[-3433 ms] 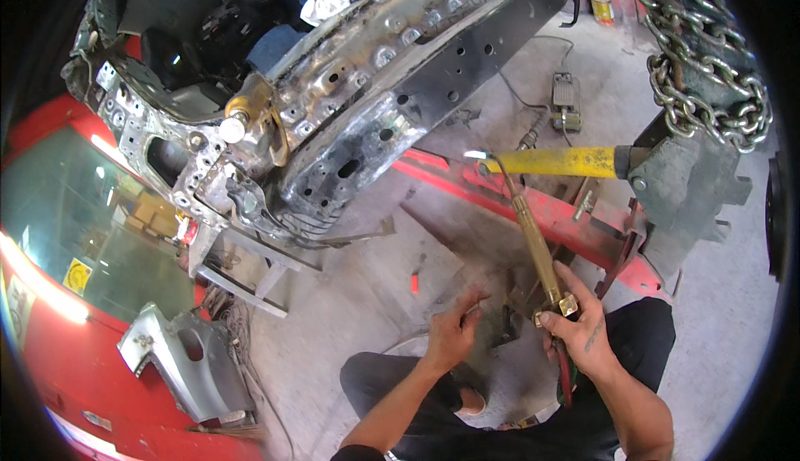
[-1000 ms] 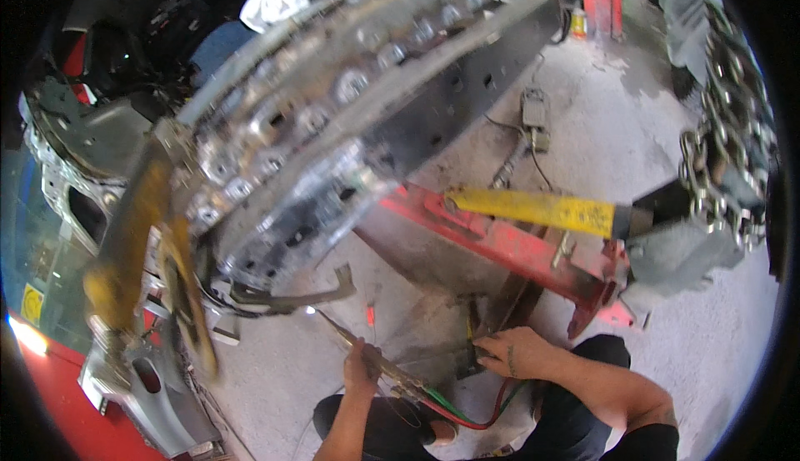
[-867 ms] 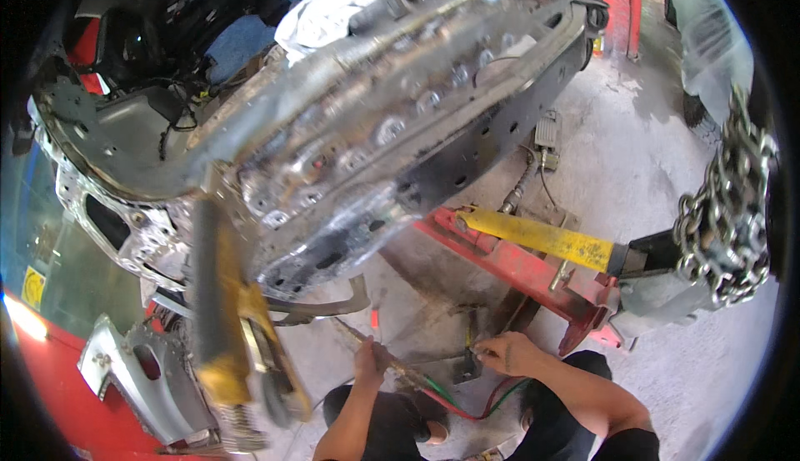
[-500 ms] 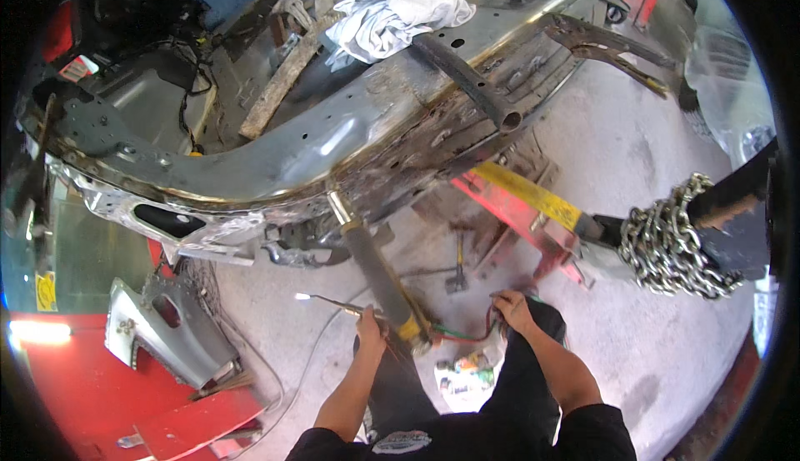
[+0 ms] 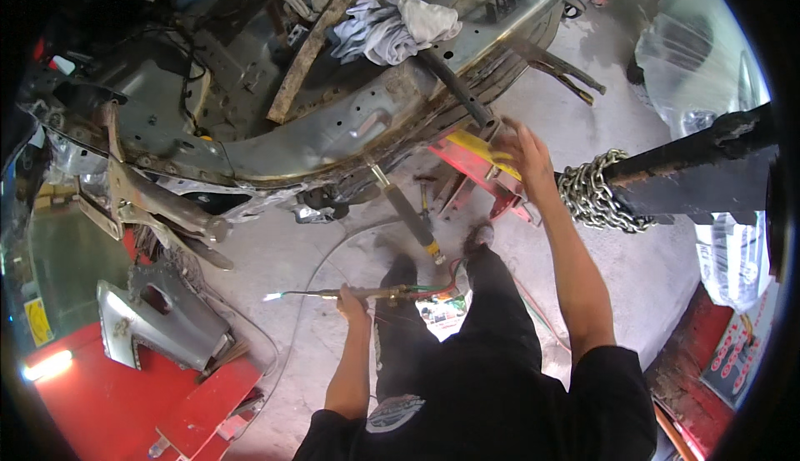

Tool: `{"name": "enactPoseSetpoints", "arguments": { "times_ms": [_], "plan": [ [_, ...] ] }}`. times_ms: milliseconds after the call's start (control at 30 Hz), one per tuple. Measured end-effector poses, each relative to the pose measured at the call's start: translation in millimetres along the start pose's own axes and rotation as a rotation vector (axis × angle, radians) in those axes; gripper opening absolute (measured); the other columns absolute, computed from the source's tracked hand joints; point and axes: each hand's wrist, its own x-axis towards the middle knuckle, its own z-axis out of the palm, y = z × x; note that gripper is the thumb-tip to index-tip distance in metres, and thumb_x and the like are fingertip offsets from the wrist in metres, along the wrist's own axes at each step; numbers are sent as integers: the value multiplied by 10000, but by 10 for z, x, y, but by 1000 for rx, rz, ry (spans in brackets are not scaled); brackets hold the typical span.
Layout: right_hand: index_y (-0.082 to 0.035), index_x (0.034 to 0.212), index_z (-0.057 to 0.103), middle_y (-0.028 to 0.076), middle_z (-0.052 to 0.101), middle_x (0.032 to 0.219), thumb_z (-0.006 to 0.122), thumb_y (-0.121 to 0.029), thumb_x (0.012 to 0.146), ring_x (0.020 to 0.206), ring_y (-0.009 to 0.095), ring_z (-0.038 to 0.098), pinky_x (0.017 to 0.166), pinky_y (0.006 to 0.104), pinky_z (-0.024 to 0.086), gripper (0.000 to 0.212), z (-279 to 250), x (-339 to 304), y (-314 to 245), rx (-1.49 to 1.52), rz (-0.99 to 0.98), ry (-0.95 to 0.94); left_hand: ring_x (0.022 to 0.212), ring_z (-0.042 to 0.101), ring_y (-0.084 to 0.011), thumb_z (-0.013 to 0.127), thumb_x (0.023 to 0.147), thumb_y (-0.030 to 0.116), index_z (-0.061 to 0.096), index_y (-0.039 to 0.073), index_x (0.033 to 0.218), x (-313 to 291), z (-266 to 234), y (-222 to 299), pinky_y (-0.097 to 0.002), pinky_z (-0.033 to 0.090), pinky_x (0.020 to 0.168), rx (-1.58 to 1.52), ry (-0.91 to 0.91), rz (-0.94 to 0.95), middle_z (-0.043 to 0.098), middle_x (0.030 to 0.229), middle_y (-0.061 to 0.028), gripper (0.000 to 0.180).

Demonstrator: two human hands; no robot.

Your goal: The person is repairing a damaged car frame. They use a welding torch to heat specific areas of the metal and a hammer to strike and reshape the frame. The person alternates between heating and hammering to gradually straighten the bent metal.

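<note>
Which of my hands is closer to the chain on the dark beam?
Right. Your right hand is just left of the chain in the picture; your left hand, holding the torch, is much farther left and lower.

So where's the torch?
In the head view, below and left of centre, the torch is in the left hand, over the left leg, flame pointing left.

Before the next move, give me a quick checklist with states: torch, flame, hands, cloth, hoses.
1. Torch gripped: ok, left hand closed around it.
2. Flame clear of both hands: ok, points to the person's left.
3. Right hand off the black tube: cannot tell, fingers spread close to its end.
4. Hands covered: not ok, both bare.
5. Crumpled cloth away from flame: ok, up on the car body.
6. Hoses free of kinks: cannot tell, partly hidden.
</note>
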Motion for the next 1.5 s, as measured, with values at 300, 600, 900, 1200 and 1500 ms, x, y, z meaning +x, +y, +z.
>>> {"name": "enactPoseSetpoints", "arguments": {
  "times_ms": [300,600,900,1200,1500],
  "plan": [
    [60,1427,499,125,666,897,682,-279,916,608,182,646,549,315,533,640,854,383,-933,-526,176,-158,433,465,-121,604,966,317,583,37,906,63,40,373,-272,311,356,67,-40,-5,621,689,-89,288],
    [21,1341,585,182,692,950,661,-265,890,707,289,704,543,392,565,540,791,754,-1085,-979,58,-231,492,516,-125,626,946,338,599,37,924,274,-47,734,-282,347,396,36,-134,14,639,739,-82,303],
    [-31,1165,680,255,699,1066,685,-259,852,995,447,670,851,494,545,387,1089,1756,-1018,-1254,-675,-32,447,465,-125,608,956,318,588,27,919,160,-15,484,-276,306,380,-56,39,-68,648,731,-115,294],
    [-70,1229,691,231,691,1163,659,-261,879,1025,381,688,873,463,552,400,1813,2318,-882,-1076,-764,-400,458,489,-131,606,959,313,591,39,883,-430,258,262,-269,338,381,-90,172,-50,637,726,-99,285],
    [-97,1350,579,230,703,1008,642,-292,893,933,413,691,838,475,560,501,1302,1697,-858,-1480,-567,-260,498,509,-128,620,949,330,587,47,863,-476,282,233,-278,352,403,-170,266,4,623,735,-69,297]
  ]
}}
